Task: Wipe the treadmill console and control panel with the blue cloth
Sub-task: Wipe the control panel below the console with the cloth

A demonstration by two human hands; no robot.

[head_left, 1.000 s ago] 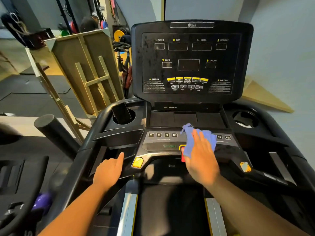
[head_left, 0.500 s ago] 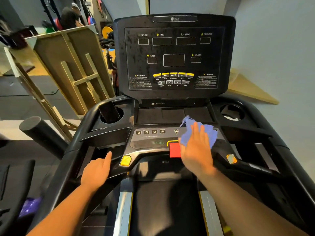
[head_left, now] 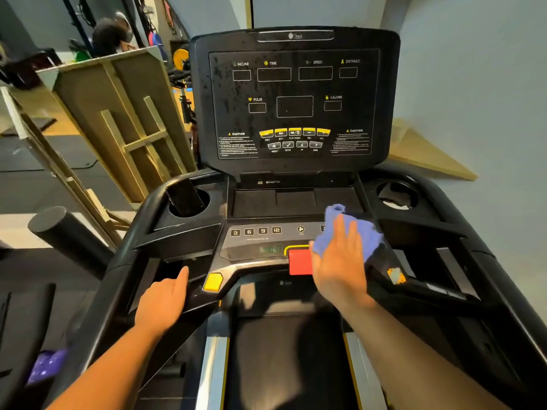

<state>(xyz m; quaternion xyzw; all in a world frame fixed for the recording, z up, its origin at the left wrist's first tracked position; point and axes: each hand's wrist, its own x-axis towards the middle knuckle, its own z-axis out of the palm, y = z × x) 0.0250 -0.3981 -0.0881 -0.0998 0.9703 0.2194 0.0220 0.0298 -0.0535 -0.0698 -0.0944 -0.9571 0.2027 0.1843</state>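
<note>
Right hand (head_left: 340, 261) presses the blue cloth (head_left: 358, 232) flat-fingered on the control panel (head_left: 260, 241).
Left hand (head_left: 162, 300) rests open, at nine o'clock from the red button (head_left: 299, 261).

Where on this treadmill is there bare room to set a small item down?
The flat black tray, between the upright console screen and the numbered button strip, lies bare. The left cup holder holds a dark phone. The right side is crowded: right hand pressing the blue cloth beside the red stop button.
</note>
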